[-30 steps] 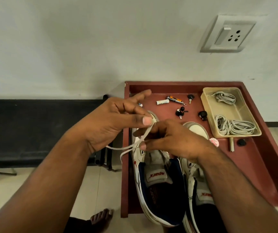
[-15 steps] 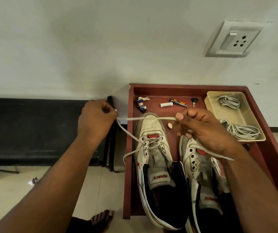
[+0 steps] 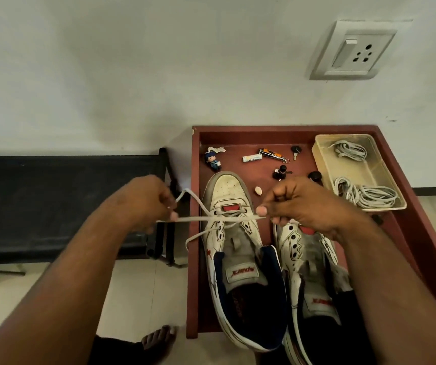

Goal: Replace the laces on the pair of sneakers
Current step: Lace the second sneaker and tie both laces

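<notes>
A red-brown tray table (image 3: 422, 214) fills the frame from 3 to 6 o'clock, set against a white wall with a socket plate (image 3: 353, 50) at 1 o'clock. A black bench (image 3: 53, 201) runs off toward 9 o'clock. On the table two white sneakers stand side by side, toes toward 12: the left sneaker (image 3: 235, 248) near centre, the right sneaker (image 3: 311, 270) just beside it at its 3 o'clock. A beige tray (image 3: 324, 162) at 2 o'clock holds coiled spare laces (image 3: 366, 194). The left hand (image 3: 145, 204), at 9 o'clock of the left sneaker's toe, has its fingers curled round a white lace (image 3: 211, 218). The right hand (image 3: 303, 204), above the right sneaker's toe, pinches the other end of that lace between thumb and fingers. The lace runs taut between both hands, crossing the left sneaker's lowest eyelets. Toward 12 o'clock lie a small figurine (image 3: 213, 159), a battery (image 3: 251, 158) and a key (image 3: 295, 151).
</notes>
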Demonstrator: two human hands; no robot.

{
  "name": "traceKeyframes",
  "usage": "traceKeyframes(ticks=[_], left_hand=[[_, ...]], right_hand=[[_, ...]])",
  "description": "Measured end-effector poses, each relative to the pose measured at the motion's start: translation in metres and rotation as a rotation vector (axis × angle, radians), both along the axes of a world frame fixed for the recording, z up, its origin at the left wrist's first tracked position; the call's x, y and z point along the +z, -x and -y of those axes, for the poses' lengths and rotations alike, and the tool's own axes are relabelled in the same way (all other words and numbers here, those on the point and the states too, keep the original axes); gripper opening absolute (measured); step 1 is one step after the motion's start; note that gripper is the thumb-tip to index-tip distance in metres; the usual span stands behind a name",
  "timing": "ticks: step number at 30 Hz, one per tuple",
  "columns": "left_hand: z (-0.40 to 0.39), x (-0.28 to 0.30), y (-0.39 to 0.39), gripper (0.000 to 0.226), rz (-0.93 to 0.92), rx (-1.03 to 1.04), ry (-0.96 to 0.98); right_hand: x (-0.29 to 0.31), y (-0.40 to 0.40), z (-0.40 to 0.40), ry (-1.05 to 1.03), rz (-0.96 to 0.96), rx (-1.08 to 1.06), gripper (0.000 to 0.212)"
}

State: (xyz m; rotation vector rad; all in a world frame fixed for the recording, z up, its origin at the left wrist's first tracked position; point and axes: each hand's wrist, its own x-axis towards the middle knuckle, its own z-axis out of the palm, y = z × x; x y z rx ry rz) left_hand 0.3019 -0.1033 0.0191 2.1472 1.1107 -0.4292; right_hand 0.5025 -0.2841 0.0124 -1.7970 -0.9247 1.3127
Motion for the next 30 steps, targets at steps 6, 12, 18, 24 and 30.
traceKeyframes(ticks=[6,12,18,24,30], left_hand=[[0.046,0.003,-0.033,0.038,0.447,0.094,0.497],[0.055,-0.01,-0.037,0.009,0.458,0.152,0.357],[0.053,-0.026,-0.039,0.01,0.391,0.209,0.168],[0.053,-0.028,-0.042,0.011,0.387,0.305,0.157],[0.062,-0.03,-0.043,0.009,0.398,0.265,0.223]], right_hand=[[-0.004,0.017,-0.012,-0.087,-0.025,-0.108,0.021],[-0.009,0.021,-0.017,-0.067,-0.069,-0.305,0.024],[-0.013,0.029,-0.016,0.163,0.278,-0.331,0.032],[-0.016,0.047,-0.02,0.354,0.539,-0.035,0.025],[-0.019,0.036,-0.017,0.301,0.426,-0.157,0.013]])
